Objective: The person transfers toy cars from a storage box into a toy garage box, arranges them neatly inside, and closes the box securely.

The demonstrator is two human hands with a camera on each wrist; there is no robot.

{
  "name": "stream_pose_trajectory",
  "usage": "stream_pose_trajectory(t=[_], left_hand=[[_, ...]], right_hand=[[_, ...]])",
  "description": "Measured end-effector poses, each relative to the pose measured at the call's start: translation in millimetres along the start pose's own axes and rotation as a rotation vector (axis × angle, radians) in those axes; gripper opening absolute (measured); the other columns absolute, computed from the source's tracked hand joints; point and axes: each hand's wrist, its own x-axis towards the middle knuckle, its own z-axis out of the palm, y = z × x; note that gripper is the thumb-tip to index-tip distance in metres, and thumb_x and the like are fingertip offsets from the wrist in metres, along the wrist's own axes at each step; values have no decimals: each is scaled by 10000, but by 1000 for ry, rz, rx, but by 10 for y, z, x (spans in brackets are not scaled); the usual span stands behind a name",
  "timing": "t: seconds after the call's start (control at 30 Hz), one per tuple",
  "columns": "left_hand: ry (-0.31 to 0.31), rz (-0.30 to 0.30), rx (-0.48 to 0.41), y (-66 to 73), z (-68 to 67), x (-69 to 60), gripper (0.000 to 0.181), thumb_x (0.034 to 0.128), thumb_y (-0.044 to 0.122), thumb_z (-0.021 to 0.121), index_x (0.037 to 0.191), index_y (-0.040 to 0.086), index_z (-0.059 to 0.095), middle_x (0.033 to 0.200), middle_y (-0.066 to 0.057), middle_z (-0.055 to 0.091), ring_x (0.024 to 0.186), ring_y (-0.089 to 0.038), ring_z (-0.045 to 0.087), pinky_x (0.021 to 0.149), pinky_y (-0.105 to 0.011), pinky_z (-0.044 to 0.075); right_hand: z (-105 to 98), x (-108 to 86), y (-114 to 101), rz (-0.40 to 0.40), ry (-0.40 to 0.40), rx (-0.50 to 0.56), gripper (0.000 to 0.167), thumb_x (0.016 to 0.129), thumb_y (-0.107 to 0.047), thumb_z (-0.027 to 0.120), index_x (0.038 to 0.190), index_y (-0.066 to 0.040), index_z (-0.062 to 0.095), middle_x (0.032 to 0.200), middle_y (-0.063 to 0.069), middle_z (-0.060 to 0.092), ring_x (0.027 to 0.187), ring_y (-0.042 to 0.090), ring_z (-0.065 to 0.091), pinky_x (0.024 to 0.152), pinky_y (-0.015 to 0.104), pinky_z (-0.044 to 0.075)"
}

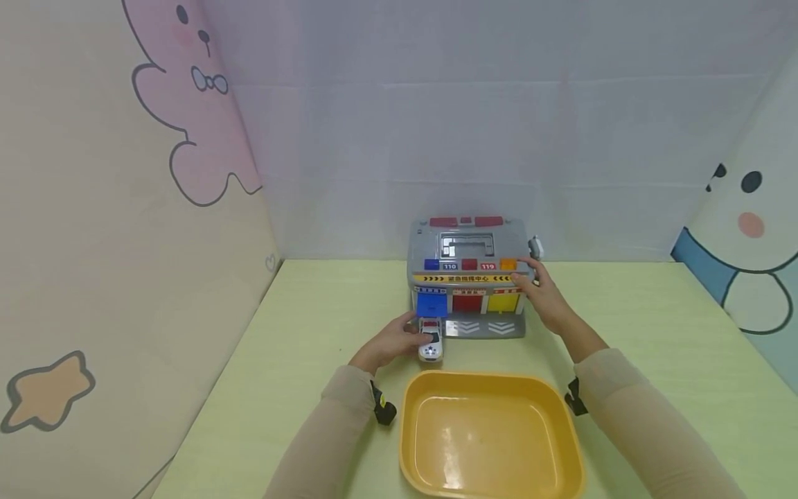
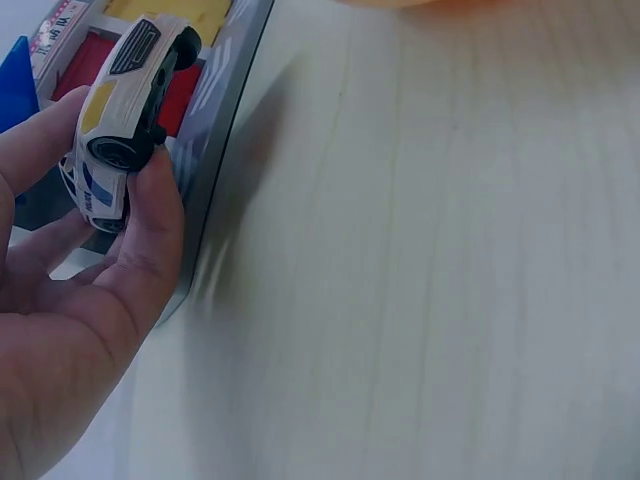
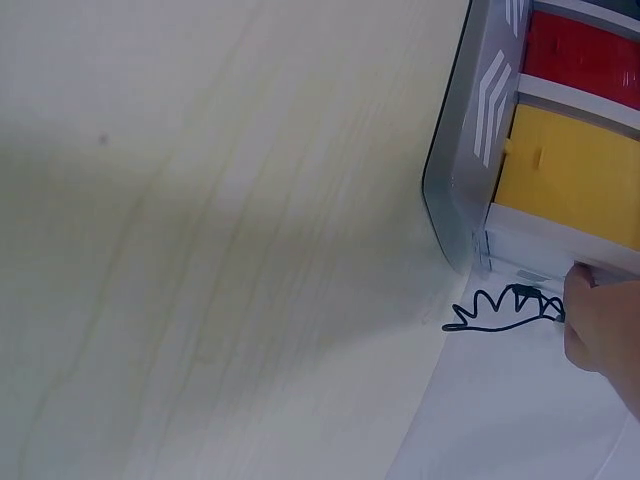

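A white toy police car (image 1: 430, 345) is pinched between the thumb and fingers of my left hand (image 1: 393, 341). The left wrist view shows the car (image 2: 122, 112) tilted, its wheels and a yellow patch visible. It is just in front of the blue door (image 1: 432, 305) of a grey toy garage (image 1: 424, 242); that door is swung up. Both the red door (image 1: 467, 303) and the yellow door (image 1: 502, 303) are down. My right hand (image 1: 547, 298) grips the garage's right front roof corner, thumb at the front. In the right wrist view only part of this hand (image 3: 605, 325) shows.
A yellow tray (image 1: 486, 443) stands on the pale green table (image 1: 299, 333) between my forearms, in front of the garage. Behind the garage hangs a whitish cloth wall (image 1: 399, 138). A small grey-white part (image 1: 536, 247) sticks out at the garage's right side.
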Motion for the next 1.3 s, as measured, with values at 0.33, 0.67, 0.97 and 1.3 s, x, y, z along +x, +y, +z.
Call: stream_pose_trajectory(t=[0.33, 0.67, 0.97, 1.3], left_hand=[[24, 70, 70, -11, 17, 68, 691, 922, 144, 682, 1522, 125, 339, 1483, -185, 397, 1290, -343, 437, 1029, -481, 411], [136, 48, 83, -37, 69, 92, 715, 897, 221, 729, 1497, 133, 351, 1315, -196, 559, 1074, -285, 607, 850, -416, 544], [237, 27, 83, -49, 87, 101, 598, 898, 221, 730, 1334, 56, 356, 1174, -173, 628, 933, -233, 645, 777, -361, 557], [335, 1, 86, -11, 142, 121, 601, 921, 246, 701, 1361, 42, 345, 1134, -170, 642, 907, -221, 653, 780, -341, 559]], right_hand=[[6, -5, 11, -21, -3, 13, 692, 1017, -389, 505, 1527, -98, 139, 1329, 255, 291, 1166, 355, 389, 1119, 538, 226], [8, -15, 5, -23, -3, 5, 697, 1019, -391, 499, 1533, -98, 129, 1315, 253, 301, 1182, 362, 387, 1120, 534, 226], [2, -16, 11, -22, -5, -2, 698, 1020, -396, 495, 1535, -104, 125, 1332, 268, 292, 1197, 382, 382, 1117, 540, 231], [11, -19, 0, -22, -3, -10, 702, 1018, -392, 499, 1540, -109, 122, 1334, 260, 290, 1216, 378, 372, 1120, 524, 233]])
